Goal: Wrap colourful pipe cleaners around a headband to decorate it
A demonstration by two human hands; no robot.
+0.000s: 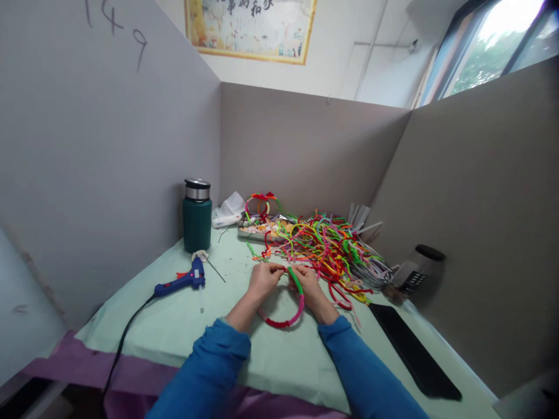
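Note:
A hoop [283, 323] wrapped in red, pink and green fuzzy stems hangs between my hands above the table. My left hand [264, 280] pinches at the hoop's top, its fingertips on a short red piece. Close beside it, my right hand [309, 285] has its fingers closed on the hoop near the green section. The fingertips of both hands nearly meet. The hoop's lower curve is red and pink, and its left side is partly hidden behind my left hand and wrist.
A tangled heap of colourful stems [334, 244] lies beyond my hands, beside a metal tray [257, 234]. Left are a blue glue gun [181, 283] with a cord and a green bottle [197, 224]. Right are a black flat object [413, 349] and a clear jar [413, 273]. Partitions enclose the table.

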